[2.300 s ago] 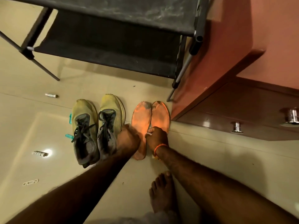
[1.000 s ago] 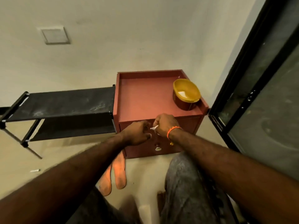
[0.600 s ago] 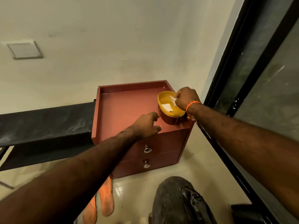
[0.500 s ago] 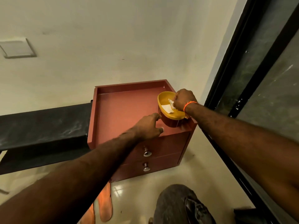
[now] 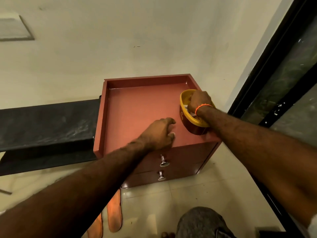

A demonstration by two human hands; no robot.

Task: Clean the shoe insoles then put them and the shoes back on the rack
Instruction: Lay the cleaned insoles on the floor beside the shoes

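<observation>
- Right hand (image 5: 199, 102) down inside the yellow bowl (image 5: 184, 98) at the right front corner of the red cabinet (image 5: 140, 107), fingers curled in among the white scraps (image 5: 187, 109) lying there; whether anything is actually pinched, cannot tell, knuckles hide the fingertips.
- Orange band (image 5: 203, 105) at that wrist, sitting right over the bowl's rim.
- Left hand (image 5: 159, 134) resting on the cabinet top near its front edge, fingers loosely bent, holding nothing, just beside the bowl but not touching it.
- Insoles (image 5: 114, 213) lying flat on the floor below, side by side at the foot of the cabinet, partly hidden by the left forearm.
- Black rack (image 5: 46, 124) just left of the cabinet, touching or nearly so; nothing seen on the visible part of its shelf.
- Shoes out of view.
- Step in hand, by the look of it: fetching or wetting a wipe from the bowl, so still in the cleaning stage, with nothing back on the rack yet.
- Next move calls for lifting the right hand clear without tipping the bowl, so close to the edge, then bending down to the insoles and steadying one with the free left hand for the rub.
- Risk worth watching: a nudge from the wrist sending the bowl off that corner.
</observation>
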